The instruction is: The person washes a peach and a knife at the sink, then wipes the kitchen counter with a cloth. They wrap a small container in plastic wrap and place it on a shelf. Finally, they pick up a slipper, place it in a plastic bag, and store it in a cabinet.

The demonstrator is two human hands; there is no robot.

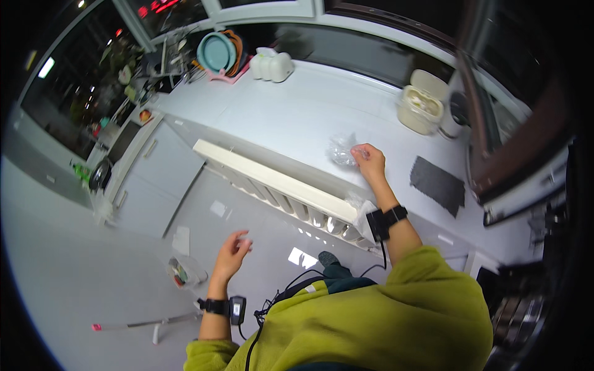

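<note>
My right hand [371, 161] pinches a crumpled clear plastic bag or film [342, 149] between thumb and fingers, just over the white countertop [278, 120]. To the right of that hand a dark grey cloth [437, 184] with jagged edges lies flat. Beyond it stands a cream lidded container [420, 109] with its lid up and a plastic liner over the rim; pale contents show inside. My left hand [232, 257] hangs above the floor with fingers loosely curled and apart from the thumb, and I see nothing held in it.
A white radiator [274, 178] runs below the counter's front edge. Teal and orange basins [216, 52] and a white tissue holder [270, 65] stand at the back. An open window sash [499, 176] juts in at right. On the floor are a small bin [184, 272] and a long-handled tool [139, 324].
</note>
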